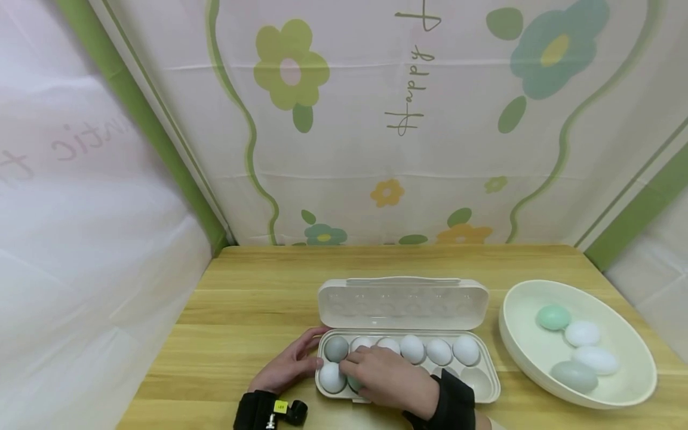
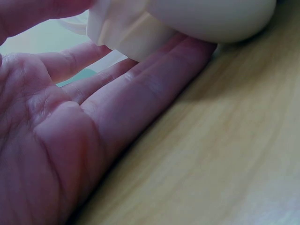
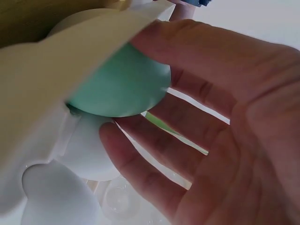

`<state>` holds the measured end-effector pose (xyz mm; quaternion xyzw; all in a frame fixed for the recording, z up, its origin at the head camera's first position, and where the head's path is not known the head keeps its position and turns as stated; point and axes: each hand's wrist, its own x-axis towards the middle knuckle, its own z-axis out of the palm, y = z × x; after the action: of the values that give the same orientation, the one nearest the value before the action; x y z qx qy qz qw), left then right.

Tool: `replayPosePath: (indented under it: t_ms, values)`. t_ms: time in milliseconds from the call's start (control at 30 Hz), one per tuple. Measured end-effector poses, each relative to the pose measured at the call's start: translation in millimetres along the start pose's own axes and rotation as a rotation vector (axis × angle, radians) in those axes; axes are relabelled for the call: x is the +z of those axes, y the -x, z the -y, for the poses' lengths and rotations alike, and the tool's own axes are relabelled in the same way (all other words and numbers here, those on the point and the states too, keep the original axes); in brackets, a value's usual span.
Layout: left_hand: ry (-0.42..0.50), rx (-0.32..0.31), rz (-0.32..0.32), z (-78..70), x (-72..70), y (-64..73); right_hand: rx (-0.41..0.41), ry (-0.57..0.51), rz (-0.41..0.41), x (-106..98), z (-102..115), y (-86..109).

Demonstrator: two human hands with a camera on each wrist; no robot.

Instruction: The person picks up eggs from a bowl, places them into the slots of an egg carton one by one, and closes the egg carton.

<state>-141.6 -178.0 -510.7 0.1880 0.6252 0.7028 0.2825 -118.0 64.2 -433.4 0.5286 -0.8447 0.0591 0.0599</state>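
Note:
A cream egg carton (image 1: 493, 391) lies with its lid (image 1: 403, 310) raised behind it. My left hand (image 1: 290, 365) rests against the carton's left end, thumb at the rim; its fairly straight fingers (image 2: 140, 89) lie along the carton's side. My right hand (image 1: 389, 377) reaches over the front row and holds a green egg (image 3: 122, 86) between thumb and fingers, low at the second place from the left. A white egg (image 1: 332, 378) sits left of it, a grey egg (image 1: 337, 349) behind that. The right hand hides part of the front row.
White eggs (image 1: 412, 349) fill the rest of the back row. The front right well (image 1: 475, 379) holds no egg. Right of the carton stands a cream bowl (image 1: 524, 367) with several eggs, among them a green one (image 1: 553, 317) and a grey one (image 1: 574, 377). Printed cloth (image 1: 344, 149) hangs behind the wooden table (image 1: 258, 286).

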Motion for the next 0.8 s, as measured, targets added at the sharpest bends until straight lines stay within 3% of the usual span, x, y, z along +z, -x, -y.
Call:
replayPosePath:
  t_ms: [300,567,800]
  values:
    - [-0.014,-0.019,-0.017,0.0,-1.5,-0.6,0.027,-0.047,0.037,-1.3,-0.7,0.1]
    - [-0.013,-0.014,-0.001,-0.1,-0.6,-1.2,0.027,-0.031,0.020,-4.8,-0.3,2.7]
    - [-0.001,0.020,0.018,0.1,-0.6,0.4,0.020,-0.011,0.013,-8.8,-1.8,3.5]
